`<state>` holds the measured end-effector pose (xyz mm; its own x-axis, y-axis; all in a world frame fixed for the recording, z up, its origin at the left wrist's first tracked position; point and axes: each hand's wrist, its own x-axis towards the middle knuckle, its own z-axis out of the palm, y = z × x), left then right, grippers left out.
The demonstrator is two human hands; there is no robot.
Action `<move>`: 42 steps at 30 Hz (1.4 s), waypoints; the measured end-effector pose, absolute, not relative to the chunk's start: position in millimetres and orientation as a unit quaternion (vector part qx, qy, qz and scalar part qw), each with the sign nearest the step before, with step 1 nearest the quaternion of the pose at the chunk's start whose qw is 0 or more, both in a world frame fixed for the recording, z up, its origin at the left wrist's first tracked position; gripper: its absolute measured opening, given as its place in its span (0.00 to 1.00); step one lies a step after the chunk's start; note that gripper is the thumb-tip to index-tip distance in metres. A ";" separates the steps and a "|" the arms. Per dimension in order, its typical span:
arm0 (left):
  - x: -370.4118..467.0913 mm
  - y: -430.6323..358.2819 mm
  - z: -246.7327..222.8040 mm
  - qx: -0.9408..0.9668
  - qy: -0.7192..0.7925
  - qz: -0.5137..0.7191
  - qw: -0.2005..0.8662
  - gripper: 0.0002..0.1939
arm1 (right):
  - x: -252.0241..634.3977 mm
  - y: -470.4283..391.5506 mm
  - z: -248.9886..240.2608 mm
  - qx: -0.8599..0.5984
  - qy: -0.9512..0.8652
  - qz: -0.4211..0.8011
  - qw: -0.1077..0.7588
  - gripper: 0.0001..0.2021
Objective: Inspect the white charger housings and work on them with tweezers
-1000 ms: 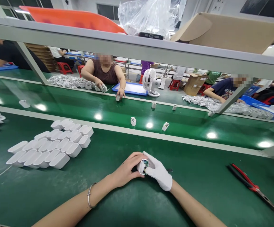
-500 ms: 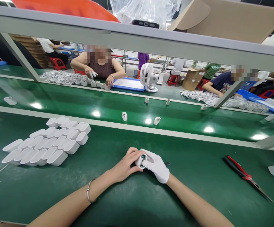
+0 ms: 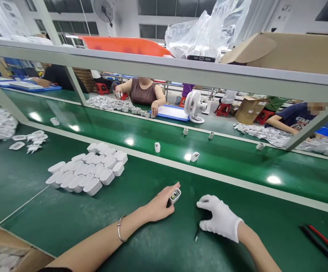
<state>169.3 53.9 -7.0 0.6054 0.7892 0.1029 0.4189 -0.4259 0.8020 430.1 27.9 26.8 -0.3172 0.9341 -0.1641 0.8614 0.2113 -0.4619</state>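
Green matting covers the workbench (image 3: 141,234), with a shinier green conveyor belt (image 3: 223,158) running beyond a pale strip ahead of the hands. Pinched between the thumb and fingers of the bare left hand (image 3: 160,206) is a small white charger casing (image 3: 175,195), its open end with the green board inside turned up and to the right. That hand is closed on the casing and holds it just above the mat. The gloved right hand (image 3: 219,219) now lies well apart from it, to the right, fingers curled down onto the mat over a thin dark tool (image 3: 197,235) whose tip pokes out beneath the palm; whether the fingers actually grip it cannot be told. Half a second ago both hands were pressed together around the casing, so the two-handed work on this piece looks finished, and the piece has passed wholly into the left hand. Left of the left hand and slightly farther off, rows of empty white shells (image 3: 87,170) lie packed side by side. Far right of the gloved hand, red-handled pliers (image 3: 324,241) rest on the mat. Ahead of both hands, single casings (image 3: 157,147) ride the belt, and across it a seated person (image 3: 144,92) handles more parts beside a small white fan (image 3: 194,105).
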 end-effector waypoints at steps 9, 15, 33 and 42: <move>173.5 64.2 -14.1 0.725 0.446 0.327 0.410 0.28 | 420.4 29.2 19.3 -0.557 -0.804 0.200 0.057 0.11; 172.4 67.3 -17.2 0.676 0.430 0.336 0.496 0.28 | 406.4 25.6 15.8 -0.573 -0.786 0.192 0.134 0.10; 177.7 57.3 -9.7 0.710 0.372 0.275 0.531 0.31 | 388.0 15.1 42.7 -0.565 -0.824 -0.039 0.028 0.09; 178.2 57.0 -8.8 0.709 0.369 0.285 0.529 0.31 | 370.4 28.2 51.7 -0.494 -0.863 -0.096 -0.029 0.13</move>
